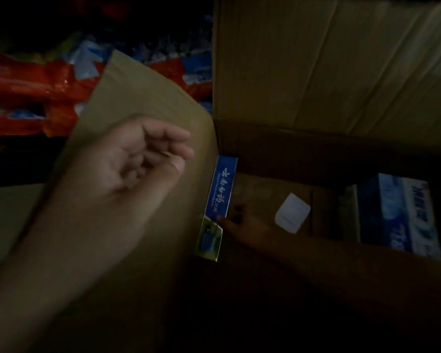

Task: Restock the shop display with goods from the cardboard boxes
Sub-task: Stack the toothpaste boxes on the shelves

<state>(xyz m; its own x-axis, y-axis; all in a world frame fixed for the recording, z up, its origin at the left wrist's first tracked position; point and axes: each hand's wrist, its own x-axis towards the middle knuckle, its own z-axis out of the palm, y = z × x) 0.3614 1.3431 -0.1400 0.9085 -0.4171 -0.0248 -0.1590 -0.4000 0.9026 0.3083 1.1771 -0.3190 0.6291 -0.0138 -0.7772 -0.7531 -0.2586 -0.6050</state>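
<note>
Head view, dim light. An open cardboard box point(316, 154) fills the right and centre of the frame; its far flap stands up toward 12 o'clock and its left flap point(143, 103) leans outward toward 10 o'clock.

The left hand point(135, 159) is held palm-up in front of the left flap, at about 9 o'clock from the box opening. Its fingers point(173, 138) are loosely curled, close together, and hold nothing. The hand is motion-blurred.

The right hand point(242, 225) reaches down into the box from 4 o'clock, its forearm in deep shadow. Its fingertips touch the lower end of a slim blue carton point(220, 192), which stands on edge against the left inner wall of the box. Whether the fingers pinch the carton or only rest against it cannot be told in this light.

On the box floor, at 3 o'clock from the right hand and near it, lies a white paper slip point(292, 214). Further toward 3 o'clock, against the right side, stands a bundle of blue-and-white cartons point(395, 215).

Outside the box, at 10 o'clock, lie red and blue packaged goods point(36, 90), blurred.
</note>
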